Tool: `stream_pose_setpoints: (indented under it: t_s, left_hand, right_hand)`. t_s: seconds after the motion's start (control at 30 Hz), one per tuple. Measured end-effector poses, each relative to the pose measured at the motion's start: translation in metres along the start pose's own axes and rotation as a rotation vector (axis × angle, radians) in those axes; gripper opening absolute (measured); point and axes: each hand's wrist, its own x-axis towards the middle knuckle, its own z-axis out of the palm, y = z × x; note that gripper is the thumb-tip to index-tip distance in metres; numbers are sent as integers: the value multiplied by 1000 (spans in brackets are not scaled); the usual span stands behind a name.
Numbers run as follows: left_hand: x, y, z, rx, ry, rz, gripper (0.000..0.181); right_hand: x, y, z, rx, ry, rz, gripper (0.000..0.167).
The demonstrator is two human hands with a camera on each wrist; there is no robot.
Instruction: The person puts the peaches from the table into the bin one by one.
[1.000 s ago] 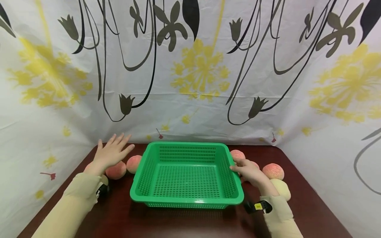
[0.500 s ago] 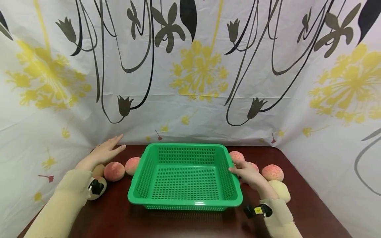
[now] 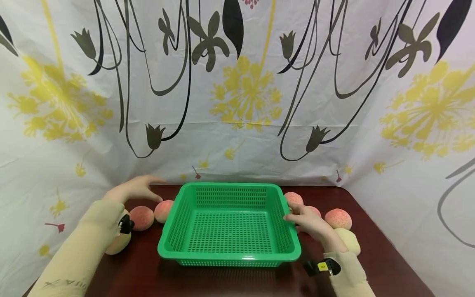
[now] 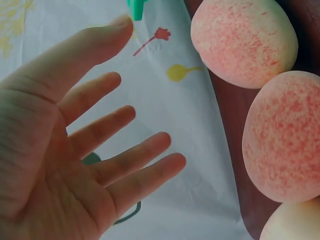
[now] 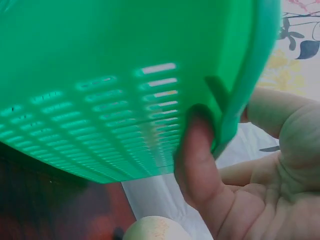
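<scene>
A green plastic basket (image 3: 229, 256) with slotted walls sits mid-table, nothing inside it. At its right side, my right hand (image 3: 309, 220) grips the rim; the right wrist view shows a digit (image 5: 197, 160) against the wall below the rim. My left hand (image 3: 135, 189) hovers past the peaches on the left, holding nothing. Its fingers spread apart, nearly straight, in the left wrist view. Nearest to it are two pink peaches, one (image 3: 142, 218) beside another (image 3: 163, 211) near the basket. A paler round fruit (image 3: 118, 244) lies partly hidden beneath the left wrist.
Right of the basket lie more peaches: one (image 3: 293, 198) behind the right hand, a pink one (image 3: 338, 218) and a pale yellow one (image 3: 349, 240). The dark red table (image 3: 230, 284) is bounded by a white flower-printed cloth (image 3: 222, 165) at the back and sides.
The left hand first drew back leftward, then swung in again toward the peaches, its fingers now pointing right. The right hand stays at the basket rim, and the basket stays in place.
</scene>
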Motion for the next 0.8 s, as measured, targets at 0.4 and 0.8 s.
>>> stream_pose_setpoints:
  t_s: [0.4,0.8]
  left_hand:
    - [26,20,17,-4,-165,-53,64]
    - [30,18,36,63,-232,-117,70]
  right_hand:
    - [-8,5,-10,10,-63,-29,69]
    - [-1,-1,-3,-53,26,-16,68]
